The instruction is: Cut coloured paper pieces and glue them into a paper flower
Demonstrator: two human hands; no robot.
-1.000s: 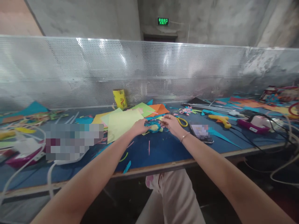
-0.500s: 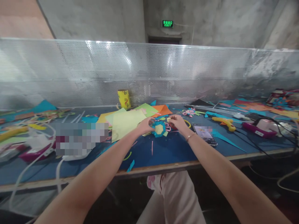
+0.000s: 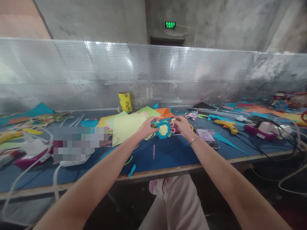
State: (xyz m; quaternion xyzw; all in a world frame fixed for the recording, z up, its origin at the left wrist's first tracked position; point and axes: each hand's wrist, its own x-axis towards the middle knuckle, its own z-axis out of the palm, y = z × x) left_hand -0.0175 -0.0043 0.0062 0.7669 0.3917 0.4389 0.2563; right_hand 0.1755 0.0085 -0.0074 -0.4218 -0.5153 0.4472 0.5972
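A blue paper flower (image 3: 168, 133) with a pale yellow centre is in front of me near the middle of the table. My left hand (image 3: 149, 126) curls round its left edge, thumb low and fingers above. At the flower's right, my right hand (image 3: 181, 125) pinches a small pale yellow paper piece (image 3: 173, 120) between thumb and fingertips. Pink paper loops (image 3: 172, 127) show between the flower and my right hand. Large pale yellow paper sheets (image 3: 124, 127) lie left of my left hand.
Right of my right arm lie a phone (image 3: 207, 138), a yellow glue gun (image 3: 227, 125) and a purple power strip (image 3: 260, 133). A yellow packet (image 3: 125, 101) stands by the perforated metal screen (image 3: 168, 76). Cables hang over the table's front edge at both sides.
The view has shifted slightly. The flower sits a little farther back and to the right against the table. My right hand still pinches the small yellow piece.
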